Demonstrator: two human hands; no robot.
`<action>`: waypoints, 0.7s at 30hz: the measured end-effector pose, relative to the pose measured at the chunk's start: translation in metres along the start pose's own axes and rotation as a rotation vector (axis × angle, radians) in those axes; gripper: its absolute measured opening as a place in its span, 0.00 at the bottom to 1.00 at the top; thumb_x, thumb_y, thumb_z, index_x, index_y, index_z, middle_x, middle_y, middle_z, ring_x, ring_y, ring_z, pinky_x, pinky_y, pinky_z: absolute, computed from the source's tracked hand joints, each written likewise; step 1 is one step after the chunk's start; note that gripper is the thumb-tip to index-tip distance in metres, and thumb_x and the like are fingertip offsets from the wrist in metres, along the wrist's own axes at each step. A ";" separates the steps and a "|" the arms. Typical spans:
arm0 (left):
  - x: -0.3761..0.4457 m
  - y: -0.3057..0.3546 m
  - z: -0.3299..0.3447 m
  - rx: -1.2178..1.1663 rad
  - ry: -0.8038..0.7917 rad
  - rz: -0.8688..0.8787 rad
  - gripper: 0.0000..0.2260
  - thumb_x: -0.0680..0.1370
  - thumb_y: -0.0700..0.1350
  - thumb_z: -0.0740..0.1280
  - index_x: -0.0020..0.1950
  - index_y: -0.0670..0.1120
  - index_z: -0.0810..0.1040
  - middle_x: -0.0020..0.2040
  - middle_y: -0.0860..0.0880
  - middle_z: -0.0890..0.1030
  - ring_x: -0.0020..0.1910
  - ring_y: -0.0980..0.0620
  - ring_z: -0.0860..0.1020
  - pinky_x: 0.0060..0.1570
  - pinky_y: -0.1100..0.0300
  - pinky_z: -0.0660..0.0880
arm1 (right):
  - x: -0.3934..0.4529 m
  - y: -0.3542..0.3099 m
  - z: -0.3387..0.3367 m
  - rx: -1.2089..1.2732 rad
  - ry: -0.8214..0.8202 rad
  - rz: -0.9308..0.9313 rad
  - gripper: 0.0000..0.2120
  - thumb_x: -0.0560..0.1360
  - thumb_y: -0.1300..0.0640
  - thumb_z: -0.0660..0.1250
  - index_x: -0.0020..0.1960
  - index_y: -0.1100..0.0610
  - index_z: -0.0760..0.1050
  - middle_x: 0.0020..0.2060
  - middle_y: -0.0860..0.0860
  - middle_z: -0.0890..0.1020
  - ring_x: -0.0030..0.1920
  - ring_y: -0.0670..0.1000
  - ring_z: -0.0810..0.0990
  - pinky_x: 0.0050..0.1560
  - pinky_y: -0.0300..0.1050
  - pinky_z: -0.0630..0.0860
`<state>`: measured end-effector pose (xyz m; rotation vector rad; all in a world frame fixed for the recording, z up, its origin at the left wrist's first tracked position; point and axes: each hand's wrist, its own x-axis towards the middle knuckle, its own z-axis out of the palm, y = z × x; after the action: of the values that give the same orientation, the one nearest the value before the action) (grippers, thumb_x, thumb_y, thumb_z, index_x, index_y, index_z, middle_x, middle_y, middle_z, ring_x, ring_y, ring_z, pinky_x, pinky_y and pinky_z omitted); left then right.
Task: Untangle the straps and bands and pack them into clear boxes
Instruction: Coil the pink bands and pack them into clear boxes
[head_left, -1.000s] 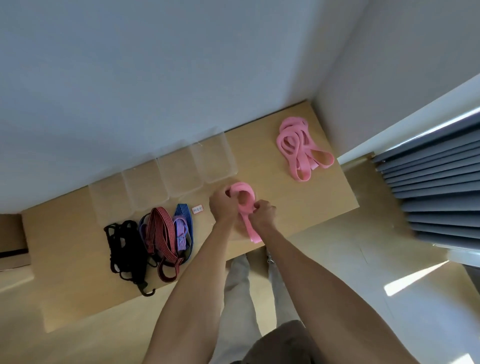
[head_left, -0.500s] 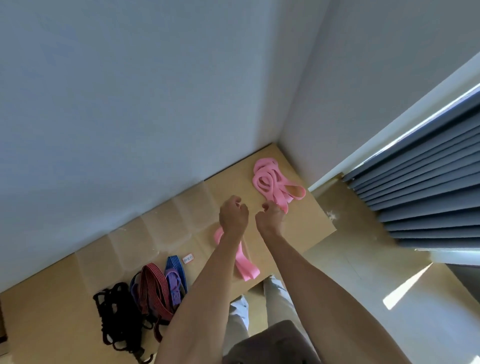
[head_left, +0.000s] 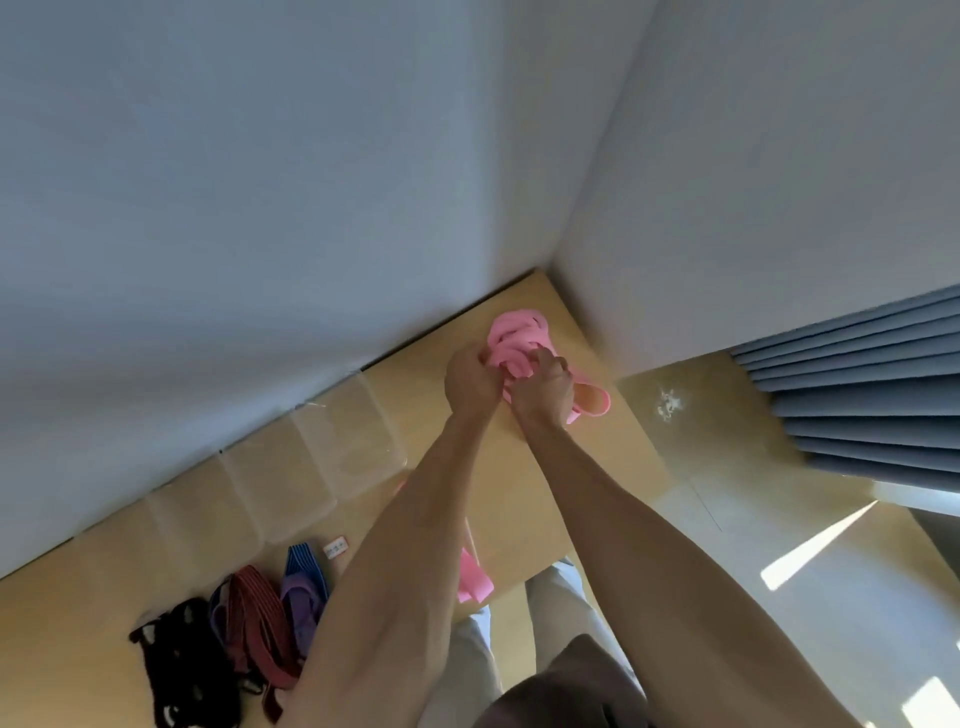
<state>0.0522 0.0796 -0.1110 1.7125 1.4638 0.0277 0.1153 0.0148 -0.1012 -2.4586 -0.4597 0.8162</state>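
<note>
Both my left hand (head_left: 470, 382) and right hand (head_left: 543, 392) curl closed on the tangled pile of pink elastic bands (head_left: 517, 340) at upper centre-right of frame, probably to pull loops apart before boxing.

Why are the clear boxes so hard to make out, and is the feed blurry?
Head view: the clear boxes blend into the table, showing only faint edges; slight motion blur softens both hands, left hand and right hand, at the pink bands; sunlight patches glare on the floor.

Bare forearms, light trousers (head_left: 467, 670)
</note>
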 end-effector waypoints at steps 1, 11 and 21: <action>0.001 0.001 0.004 -0.027 0.008 -0.003 0.06 0.72 0.46 0.63 0.41 0.45 0.77 0.37 0.49 0.78 0.37 0.45 0.75 0.26 0.64 0.59 | 0.002 0.000 0.001 -0.010 -0.001 0.003 0.18 0.73 0.63 0.67 0.62 0.61 0.77 0.53 0.61 0.80 0.50 0.63 0.81 0.48 0.55 0.80; -0.007 -0.001 -0.016 -0.364 0.034 -0.111 0.04 0.72 0.39 0.74 0.44 0.43 0.80 0.39 0.50 0.82 0.36 0.56 0.76 0.37 0.65 0.69 | 0.004 -0.015 -0.014 0.003 0.007 0.019 0.11 0.74 0.64 0.62 0.55 0.64 0.77 0.46 0.59 0.83 0.45 0.60 0.80 0.43 0.48 0.75; -0.066 0.041 -0.103 -0.693 0.022 0.016 0.03 0.72 0.46 0.73 0.44 0.49 0.84 0.36 0.54 0.84 0.36 0.56 0.80 0.36 0.63 0.75 | -0.050 -0.062 -0.069 0.254 -0.052 -0.099 0.10 0.72 0.62 0.67 0.52 0.58 0.82 0.40 0.52 0.83 0.39 0.55 0.81 0.36 0.42 0.72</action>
<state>0.0109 0.0882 0.0112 1.1535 1.2533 0.5048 0.1112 0.0181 0.0039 -2.1685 -0.4624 0.8438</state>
